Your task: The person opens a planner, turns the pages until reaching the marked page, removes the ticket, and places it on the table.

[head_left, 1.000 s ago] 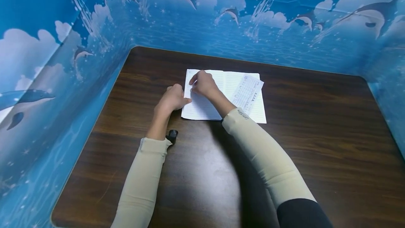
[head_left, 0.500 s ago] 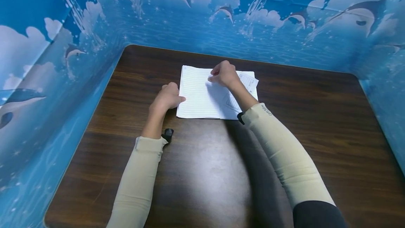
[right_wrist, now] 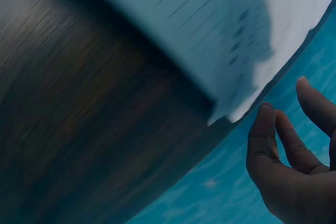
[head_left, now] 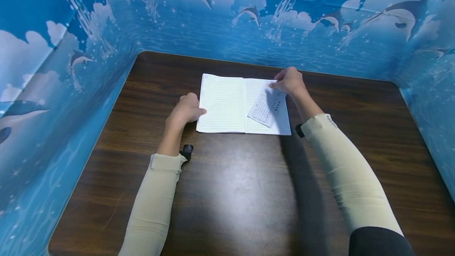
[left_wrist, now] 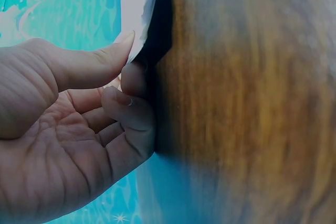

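Observation:
An open notebook (head_left: 223, 104) with lined white pages lies near the far side of the table. My left hand (head_left: 186, 108) grips its left edge; in the left wrist view the thumb is on the white pages (left_wrist: 137, 9) and the fingers are curled beneath. On the right-hand page a printed paper slip (head_left: 264, 108) lies aslant. My right hand (head_left: 291, 81) is over the notebook's upper right corner. Seen from the right wrist, its thumb and fingers (right_wrist: 262, 135) stand apart with nothing between them, close to the slip's corner (right_wrist: 231, 90).
Dark wood-grain table (head_left: 234, 189) surrounds the notebook. Blue dolphin-print sheeting (head_left: 227, 23) rises behind the table's far edge and along its sides. A black wrist strap piece (head_left: 187, 151) shows at the left sleeve.
My right hand has swept rightward from the left page, across the middle, to the upper right corner. The notebook's centre fold is visible again. My left hand keeps its grip on the left edge.

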`<move>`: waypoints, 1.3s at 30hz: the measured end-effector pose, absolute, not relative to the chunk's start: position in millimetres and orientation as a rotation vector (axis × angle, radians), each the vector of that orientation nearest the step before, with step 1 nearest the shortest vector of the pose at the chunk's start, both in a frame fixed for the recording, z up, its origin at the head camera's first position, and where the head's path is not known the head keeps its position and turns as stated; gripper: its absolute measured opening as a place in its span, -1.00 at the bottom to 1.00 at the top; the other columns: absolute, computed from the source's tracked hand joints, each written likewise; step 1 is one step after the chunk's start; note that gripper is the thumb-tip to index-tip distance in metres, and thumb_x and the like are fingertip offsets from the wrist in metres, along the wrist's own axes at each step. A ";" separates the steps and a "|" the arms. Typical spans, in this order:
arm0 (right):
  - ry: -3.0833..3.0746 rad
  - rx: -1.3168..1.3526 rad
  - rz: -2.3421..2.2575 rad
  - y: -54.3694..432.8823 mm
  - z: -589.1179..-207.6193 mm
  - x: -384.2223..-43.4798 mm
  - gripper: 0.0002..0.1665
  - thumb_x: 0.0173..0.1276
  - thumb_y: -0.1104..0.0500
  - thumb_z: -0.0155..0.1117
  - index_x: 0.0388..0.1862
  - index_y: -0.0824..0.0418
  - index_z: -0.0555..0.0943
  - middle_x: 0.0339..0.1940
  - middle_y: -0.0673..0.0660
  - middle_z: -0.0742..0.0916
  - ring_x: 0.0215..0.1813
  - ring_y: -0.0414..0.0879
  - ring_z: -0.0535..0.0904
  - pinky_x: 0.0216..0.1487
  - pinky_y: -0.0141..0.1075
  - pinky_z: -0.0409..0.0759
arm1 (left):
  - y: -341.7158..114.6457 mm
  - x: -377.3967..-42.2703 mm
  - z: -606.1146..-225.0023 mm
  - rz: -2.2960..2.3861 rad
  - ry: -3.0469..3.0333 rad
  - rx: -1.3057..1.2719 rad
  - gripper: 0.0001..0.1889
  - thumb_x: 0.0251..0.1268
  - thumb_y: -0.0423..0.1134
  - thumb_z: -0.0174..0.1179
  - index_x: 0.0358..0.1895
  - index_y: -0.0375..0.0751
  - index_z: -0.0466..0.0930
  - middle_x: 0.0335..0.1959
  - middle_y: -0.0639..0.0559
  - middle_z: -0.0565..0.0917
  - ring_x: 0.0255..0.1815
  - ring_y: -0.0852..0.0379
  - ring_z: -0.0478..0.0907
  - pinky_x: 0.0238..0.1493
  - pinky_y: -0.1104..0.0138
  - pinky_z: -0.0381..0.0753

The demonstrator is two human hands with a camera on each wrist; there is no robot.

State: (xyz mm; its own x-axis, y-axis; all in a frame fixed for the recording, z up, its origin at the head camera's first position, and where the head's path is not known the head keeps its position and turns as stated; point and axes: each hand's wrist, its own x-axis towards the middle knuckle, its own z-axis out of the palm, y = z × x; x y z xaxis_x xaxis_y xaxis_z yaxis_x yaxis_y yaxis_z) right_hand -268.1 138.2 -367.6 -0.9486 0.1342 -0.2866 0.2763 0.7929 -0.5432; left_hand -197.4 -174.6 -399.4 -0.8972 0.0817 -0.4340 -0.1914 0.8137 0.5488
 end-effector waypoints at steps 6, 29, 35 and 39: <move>2.746 0.415 -0.857 163.8 -377.3 -269.8 -0.43 0.53 0.14 0.44 0.41 0.34 0.61 0.44 0.39 0.63 0.35 0.25 0.58 0.46 0.06 0.58 | -175.6 -197.4 -399.8 0.837 2.551 -0.103 -0.76 0.65 -0.23 0.19 -0.17 -0.36 0.42 -0.21 -0.17 0.34 -0.28 -0.05 0.33 -0.22 0.17 0.35; 2.798 0.447 -1.008 174.5 -411.0 -263.1 -0.66 0.50 0.14 0.48 0.05 0.33 0.61 0.02 0.30 0.65 -0.01 0.11 0.56 -0.04 -0.22 0.54 | -172.9 -196.3 -397.2 0.839 2.553 -0.119 -0.76 0.64 -0.23 0.20 -0.03 -0.41 0.50 -0.15 -0.20 0.41 -0.19 -0.09 0.42 -0.17 0.16 0.39; 2.721 0.425 -1.283 180.3 -420.9 -262.0 -0.76 0.58 0.17 0.37 0.07 0.29 0.63 -0.06 0.18 0.63 -0.09 0.00 0.58 -0.12 -0.32 0.58 | -172.2 -195.5 -399.0 0.832 2.549 -0.122 -0.75 0.64 -0.23 0.20 0.02 -0.42 0.52 -0.15 -0.20 0.42 -0.18 -0.09 0.44 -0.16 0.16 0.41; 2.586 0.404 -1.555 186.6 -420.5 -261.8 -0.78 0.63 0.14 0.31 0.10 0.24 0.64 -0.06 0.10 0.63 -0.06 -0.06 0.60 0.02 -0.34 0.67 | -171.9 -194.9 -397.7 0.835 2.550 -0.128 -0.73 0.65 -0.22 0.20 0.07 -0.43 0.53 -0.14 -0.21 0.45 -0.16 -0.10 0.47 -0.15 0.16 0.43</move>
